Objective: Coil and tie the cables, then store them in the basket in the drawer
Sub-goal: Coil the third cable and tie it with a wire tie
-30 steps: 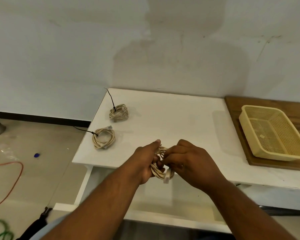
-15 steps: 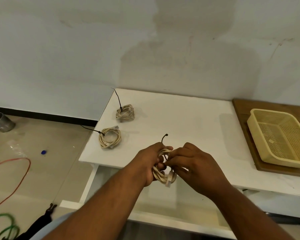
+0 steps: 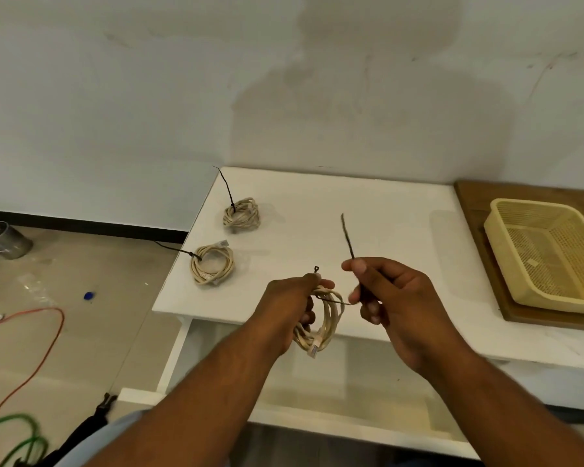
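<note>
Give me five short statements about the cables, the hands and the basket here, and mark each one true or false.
1. The left hand holds a coiled beige cable. True.
2. The right hand pinches a black zip tie. True.
3. The yellow basket holds one coil. False: it looks empty.
4. Two tied coils, the far coil and the near coil, lie on the white table. True.
5. The basket sits directly on the white table. False: it rests on a wooden board.

One head-worn camera looks forward and down (close) over the white table (image 3: 368, 214).
</note>
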